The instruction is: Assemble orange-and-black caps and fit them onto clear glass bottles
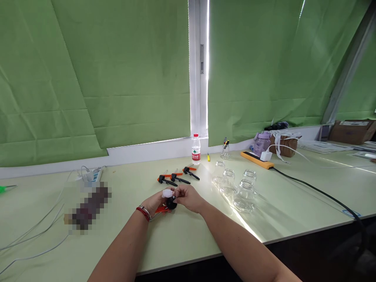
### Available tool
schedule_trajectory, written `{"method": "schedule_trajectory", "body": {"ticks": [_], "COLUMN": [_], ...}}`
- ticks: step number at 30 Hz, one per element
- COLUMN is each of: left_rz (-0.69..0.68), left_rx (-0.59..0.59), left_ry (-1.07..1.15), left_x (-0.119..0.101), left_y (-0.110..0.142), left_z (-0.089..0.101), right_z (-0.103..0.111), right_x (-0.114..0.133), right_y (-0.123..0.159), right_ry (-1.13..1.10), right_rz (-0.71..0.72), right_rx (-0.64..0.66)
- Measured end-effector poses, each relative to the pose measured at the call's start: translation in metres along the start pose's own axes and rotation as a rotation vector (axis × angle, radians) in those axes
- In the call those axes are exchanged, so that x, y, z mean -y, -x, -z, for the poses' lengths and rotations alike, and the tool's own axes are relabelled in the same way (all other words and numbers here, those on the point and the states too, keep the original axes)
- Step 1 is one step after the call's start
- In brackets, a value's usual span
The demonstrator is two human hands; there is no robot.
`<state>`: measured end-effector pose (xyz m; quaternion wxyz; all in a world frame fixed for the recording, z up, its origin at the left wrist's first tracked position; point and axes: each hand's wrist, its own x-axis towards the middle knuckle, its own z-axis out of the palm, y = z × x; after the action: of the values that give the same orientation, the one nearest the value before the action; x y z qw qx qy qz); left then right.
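Forearms (241,239) nearest | left hand (155,202) closed around black piece (171,203) — right hand (189,197) pinching its right side | over table (188,243), near side, left of glass jars (244,197) | probably light, stiff, smooth plastic — best held by its rounded body | three black-and-orange tools (179,179) far
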<state>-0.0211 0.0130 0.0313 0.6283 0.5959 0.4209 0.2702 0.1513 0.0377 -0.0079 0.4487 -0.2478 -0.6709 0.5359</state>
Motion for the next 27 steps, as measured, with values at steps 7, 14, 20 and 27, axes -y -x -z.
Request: {"method": "schedule_trajectory", "body": {"ticks": [7,14,20,27], "left_rz": [-0.011,0.012,0.021,0.041], "left_rx": [-0.001,-0.004,0.008,-0.007], "left_ry": [0.014,0.018,0.015,-0.018], "left_x": [0.0006,0.0011,-0.0006,-0.0039], "left_y": [-0.0004,-0.0010,0.0007,0.0051], "left_z": [0.0000,0.0013,0.0014,-0.0024], "right_z": [-0.0007,-0.0019,-0.0028,-0.0027], "right_x": [0.0011,0.0010,0.0022,0.0057], "right_y": [-0.0004,-0.0010,-0.0013,0.0000], "right_ry": [0.003,-0.026,-0.044,-0.038], "right_rz": [-0.020,-0.051,-0.046,-0.023], "right_rx": [-0.001,-0.021,-0.030,-0.041]}}
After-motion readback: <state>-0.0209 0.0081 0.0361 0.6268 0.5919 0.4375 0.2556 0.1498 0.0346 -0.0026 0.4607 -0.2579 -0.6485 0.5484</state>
